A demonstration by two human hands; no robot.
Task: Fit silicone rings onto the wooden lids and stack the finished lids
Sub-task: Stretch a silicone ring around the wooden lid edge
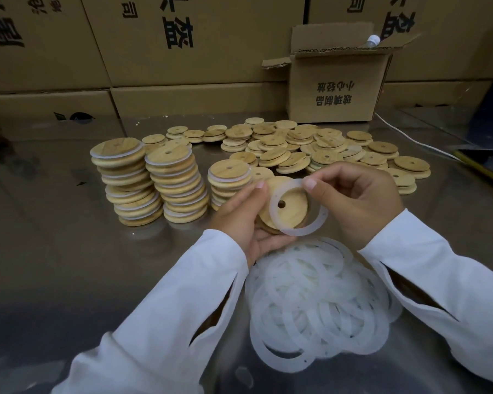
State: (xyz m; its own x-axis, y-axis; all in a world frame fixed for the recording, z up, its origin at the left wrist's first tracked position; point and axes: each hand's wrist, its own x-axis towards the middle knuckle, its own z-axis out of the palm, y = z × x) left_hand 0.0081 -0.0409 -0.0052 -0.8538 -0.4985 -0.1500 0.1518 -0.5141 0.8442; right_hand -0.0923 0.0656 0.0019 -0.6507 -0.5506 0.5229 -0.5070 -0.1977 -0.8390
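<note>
My left hand [244, 223] grips a round wooden lid [292, 204] with a centre hole, tilted toward me above the table. My right hand [356, 203] pinches a translucent white silicone ring [310, 231] by its top edge; the ring hangs in front of the lid and overlaps it. A heap of loose silicone rings [319, 305] lies on the table right below my hands. Three stacks of ringed lids [151, 183] stand to the left. A spread of bare wooden lids [319, 149] covers the table behind my hands.
The steel table [69, 251] is backed by a wall of cardboard cartons [182, 52]. An open small carton [336, 89] stands at the back right with a bottle cap [372, 39] showing. A white cable [404, 136] runs to a dark object [487, 163] at the right edge.
</note>
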